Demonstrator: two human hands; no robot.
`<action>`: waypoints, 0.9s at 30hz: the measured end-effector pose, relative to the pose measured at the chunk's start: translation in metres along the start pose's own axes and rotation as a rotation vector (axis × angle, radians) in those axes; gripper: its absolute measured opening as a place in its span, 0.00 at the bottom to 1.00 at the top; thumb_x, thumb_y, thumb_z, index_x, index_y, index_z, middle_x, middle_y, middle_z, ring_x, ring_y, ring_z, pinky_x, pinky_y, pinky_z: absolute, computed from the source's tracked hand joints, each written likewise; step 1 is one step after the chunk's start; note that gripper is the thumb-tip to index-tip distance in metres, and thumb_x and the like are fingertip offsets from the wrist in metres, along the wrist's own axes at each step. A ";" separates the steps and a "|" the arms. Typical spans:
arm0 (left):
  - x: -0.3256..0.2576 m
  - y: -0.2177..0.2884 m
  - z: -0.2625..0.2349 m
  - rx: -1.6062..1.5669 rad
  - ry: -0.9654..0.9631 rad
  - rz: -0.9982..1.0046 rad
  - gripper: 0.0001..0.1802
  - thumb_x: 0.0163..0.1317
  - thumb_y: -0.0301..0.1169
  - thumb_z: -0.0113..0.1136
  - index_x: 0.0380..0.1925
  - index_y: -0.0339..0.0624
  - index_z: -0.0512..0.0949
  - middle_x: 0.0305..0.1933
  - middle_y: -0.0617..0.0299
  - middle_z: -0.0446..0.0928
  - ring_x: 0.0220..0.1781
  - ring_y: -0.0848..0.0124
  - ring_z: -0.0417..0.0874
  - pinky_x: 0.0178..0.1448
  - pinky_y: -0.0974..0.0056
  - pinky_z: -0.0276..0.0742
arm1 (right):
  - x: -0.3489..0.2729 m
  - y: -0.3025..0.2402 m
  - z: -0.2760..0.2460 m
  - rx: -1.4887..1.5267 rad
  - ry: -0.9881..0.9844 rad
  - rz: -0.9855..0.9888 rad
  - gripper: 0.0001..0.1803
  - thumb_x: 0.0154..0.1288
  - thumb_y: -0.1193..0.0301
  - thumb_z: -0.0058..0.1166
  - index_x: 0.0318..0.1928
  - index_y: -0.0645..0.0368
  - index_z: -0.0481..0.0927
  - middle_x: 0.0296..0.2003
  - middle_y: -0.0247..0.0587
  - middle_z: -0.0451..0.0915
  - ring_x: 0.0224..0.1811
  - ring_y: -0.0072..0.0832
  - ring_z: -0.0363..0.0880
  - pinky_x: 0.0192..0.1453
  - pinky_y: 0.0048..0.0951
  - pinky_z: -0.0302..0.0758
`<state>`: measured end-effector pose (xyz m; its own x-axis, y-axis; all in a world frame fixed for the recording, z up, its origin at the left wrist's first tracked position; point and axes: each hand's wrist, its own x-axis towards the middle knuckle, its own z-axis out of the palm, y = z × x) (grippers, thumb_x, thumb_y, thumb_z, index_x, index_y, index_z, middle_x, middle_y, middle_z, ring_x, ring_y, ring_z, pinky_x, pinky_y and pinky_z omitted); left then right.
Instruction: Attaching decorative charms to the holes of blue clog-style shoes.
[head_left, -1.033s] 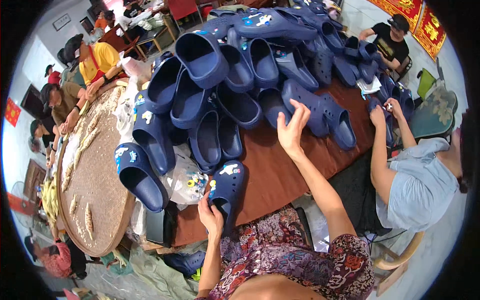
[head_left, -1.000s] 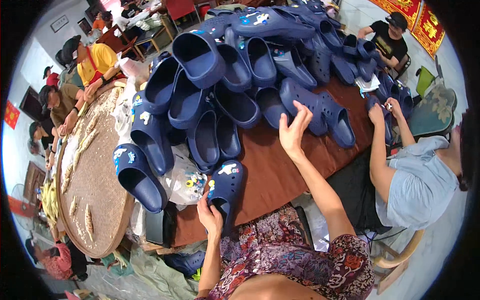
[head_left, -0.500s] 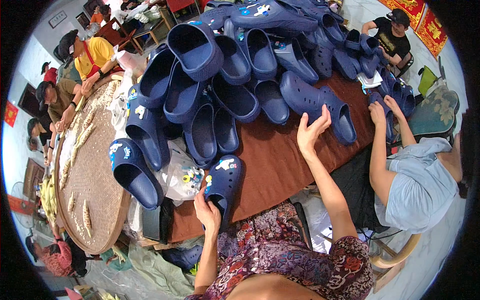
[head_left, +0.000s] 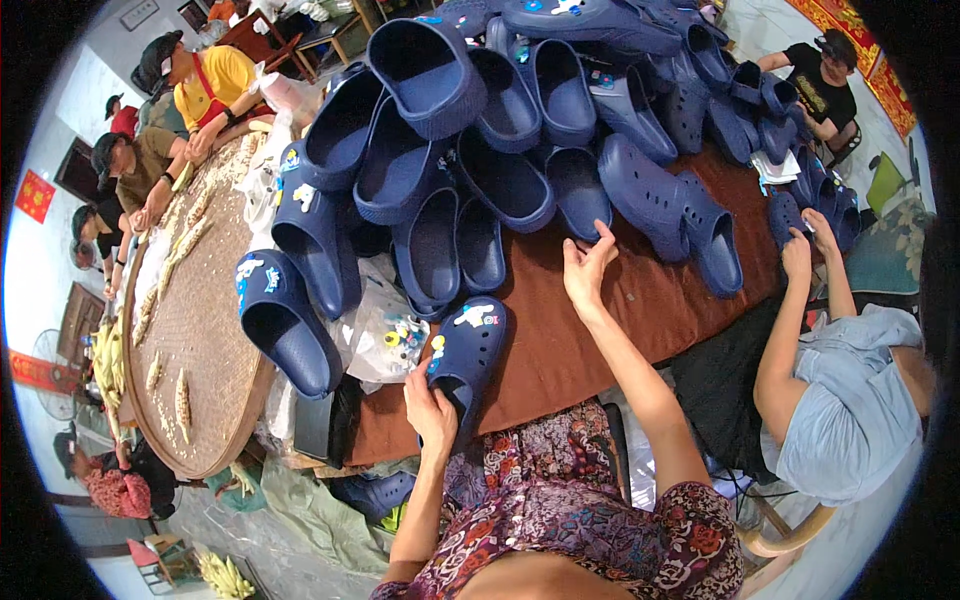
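- Apparently for steadiness, the left hand (head_left: 432, 408) grips a charm-decorated clog (head_left: 468, 347) at lower centre;
- the right hand (head_left: 590, 270) (loosely open) is mid-frame, near heaped clogs (head_left: 510, 180); contact unclear.

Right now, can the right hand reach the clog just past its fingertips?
Probably yes: the right hand looks empty and very close to the clog, with nothing visible between them.

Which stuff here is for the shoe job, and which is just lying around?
Seems part of the job:
decorated blue clog being held
piled blue clogs
clear bag of charms

Probably just around:
round woven tray
corn cob
red wall poster
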<state>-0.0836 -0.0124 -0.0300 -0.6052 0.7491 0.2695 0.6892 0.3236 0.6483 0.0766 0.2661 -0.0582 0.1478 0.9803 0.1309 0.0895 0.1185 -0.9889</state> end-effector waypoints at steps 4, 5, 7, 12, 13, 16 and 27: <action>-0.002 0.001 -0.003 -0.011 0.001 -0.017 0.28 0.55 0.16 0.47 0.58 0.42 0.71 0.52 0.47 0.74 0.56 0.46 0.74 0.59 0.50 0.71 | 0.002 0.007 0.001 -0.118 0.028 -0.080 0.32 0.63 0.80 0.59 0.64 0.58 0.59 0.57 0.57 0.56 0.55 0.38 0.65 0.52 0.31 0.77; -0.003 0.001 -0.003 -0.013 -0.005 -0.028 0.28 0.55 0.16 0.47 0.58 0.42 0.71 0.52 0.47 0.73 0.56 0.46 0.74 0.60 0.50 0.71 | 0.005 0.009 -0.003 -0.150 0.000 -0.064 0.30 0.63 0.79 0.59 0.63 0.58 0.61 0.56 0.56 0.57 0.55 0.39 0.64 0.50 0.31 0.77; -0.003 0.000 -0.004 -0.009 0.000 -0.053 0.29 0.54 0.16 0.47 0.58 0.43 0.72 0.52 0.47 0.73 0.56 0.46 0.74 0.60 0.51 0.71 | 0.008 0.017 -0.007 -0.222 -0.006 -0.086 0.27 0.64 0.76 0.59 0.61 0.57 0.64 0.54 0.56 0.61 0.59 0.42 0.60 0.52 0.32 0.74; -0.003 -0.013 -0.006 -0.140 -0.016 -0.077 0.28 0.54 0.16 0.46 0.57 0.42 0.73 0.52 0.47 0.75 0.57 0.47 0.75 0.63 0.52 0.70 | -0.027 -0.001 -0.002 -0.342 0.105 -0.347 0.36 0.62 0.75 0.60 0.67 0.66 0.58 0.66 0.58 0.56 0.68 0.49 0.52 0.72 0.46 0.53; -0.001 -0.014 -0.004 -0.174 -0.023 -0.090 0.27 0.54 0.17 0.47 0.57 0.41 0.73 0.52 0.47 0.75 0.57 0.47 0.75 0.63 0.53 0.70 | -0.037 -0.004 -0.006 -0.354 0.127 -0.411 0.36 0.62 0.74 0.60 0.67 0.66 0.57 0.66 0.57 0.56 0.69 0.48 0.52 0.72 0.47 0.54; -0.002 -0.019 -0.005 -0.317 -0.032 -0.140 0.27 0.54 0.19 0.49 0.56 0.41 0.74 0.53 0.46 0.76 0.57 0.49 0.76 0.64 0.54 0.70 | -0.089 -0.022 -0.007 -0.164 -0.274 -0.272 0.31 0.63 0.71 0.61 0.64 0.60 0.65 0.62 0.54 0.60 0.67 0.45 0.58 0.69 0.49 0.58; -0.001 -0.049 -0.027 -0.367 0.383 -0.330 0.29 0.61 0.25 0.63 0.61 0.39 0.65 0.55 0.56 0.71 0.54 0.68 0.74 0.56 0.63 0.73 | -0.186 -0.056 -0.003 -0.301 -0.790 -0.482 0.30 0.65 0.59 0.59 0.62 0.60 0.69 0.61 0.54 0.64 0.68 0.52 0.57 0.72 0.51 0.53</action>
<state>-0.1279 -0.0448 -0.0430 -0.9098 0.3607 0.2054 0.3009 0.2322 0.9249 0.0476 0.0767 -0.0270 -0.6647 0.6732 0.3239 0.2310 0.5976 -0.7678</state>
